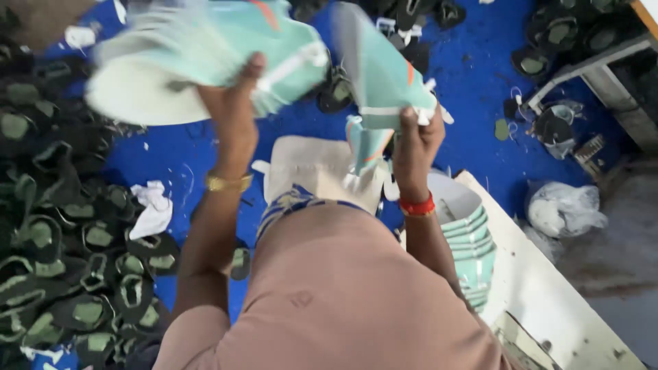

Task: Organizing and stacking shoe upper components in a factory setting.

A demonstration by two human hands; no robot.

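My left hand [233, 103] is raised and grips a stack of mint-green shoe uppers [199, 58] with a white underside; the stack is blurred from motion. My right hand [415, 140] holds another mint-green shoe upper [380, 68] with an orange stripe and white trim, its tongue hanging down. A gold band sits on my left wrist, a red one on my right. Both hands are held above my lap over a blue floor sheet [473, 75].
A large heap of black and green shoe uppers [62, 253] fills the left. More mint-green uppers [473, 240] are stacked on a white table [548, 294] at right. A clear plastic bag [565, 209], a white rag [154, 205] and dark uppers [555, 31] lie around.
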